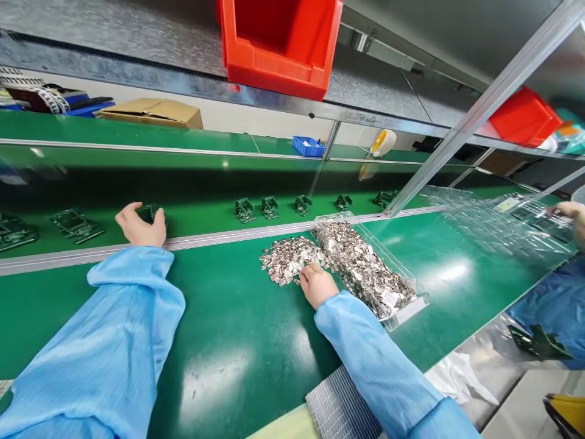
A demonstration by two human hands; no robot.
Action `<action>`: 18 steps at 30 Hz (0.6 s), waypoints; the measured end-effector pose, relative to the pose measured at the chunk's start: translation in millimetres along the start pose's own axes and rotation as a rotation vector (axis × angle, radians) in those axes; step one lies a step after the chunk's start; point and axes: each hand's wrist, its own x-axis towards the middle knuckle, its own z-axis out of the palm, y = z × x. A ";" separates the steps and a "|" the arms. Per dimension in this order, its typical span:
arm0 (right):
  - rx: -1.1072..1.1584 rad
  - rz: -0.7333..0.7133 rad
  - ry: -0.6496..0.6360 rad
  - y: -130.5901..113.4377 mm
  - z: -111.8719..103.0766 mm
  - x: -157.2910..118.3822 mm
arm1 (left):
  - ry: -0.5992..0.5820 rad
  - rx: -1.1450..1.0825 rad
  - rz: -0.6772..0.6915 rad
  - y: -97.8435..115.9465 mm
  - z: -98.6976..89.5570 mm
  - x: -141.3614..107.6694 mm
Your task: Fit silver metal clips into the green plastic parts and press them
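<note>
My left hand reaches over the belt at the left, its fingers curled around a dark green circuit board. At the centre my right hand touches the edge of a pile of small silvery metal parts, thumb and fingertips pinched together; what lies between them is too small to make out. Right beside the pile, a long clear plastic tray is filled with the same metal parts. More green boards stand in a row on the belt, one of them beyond the pile.
A metal rail divides belt and green table. An upright post slants at the right. A red bin hangs overhead. Clear trays lie at the right, near another person's hand. A grey ridged sheet lies at the front.
</note>
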 end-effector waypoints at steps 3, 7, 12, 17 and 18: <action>0.071 0.039 0.046 11.0 -3.7 -15.0 | -0.024 -0.011 0.125 20.5 -11.2 -33.0; 0.155 0.095 0.036 25.9 -4.2 -38.3 | -0.337 -0.026 0.332 57.4 -37.2 -115.6; 0.150 0.097 0.024 34.4 -2.0 -52.6 | -0.626 -0.048 0.399 85.6 -84.1 -197.3; 0.164 0.098 0.019 35.4 -5.7 -56.1 | -0.891 -0.108 0.342 66.3 -115.0 -204.7; 0.176 0.100 0.020 35.2 -7.0 -56.8 | -0.938 -0.087 0.356 62.1 -116.4 -201.0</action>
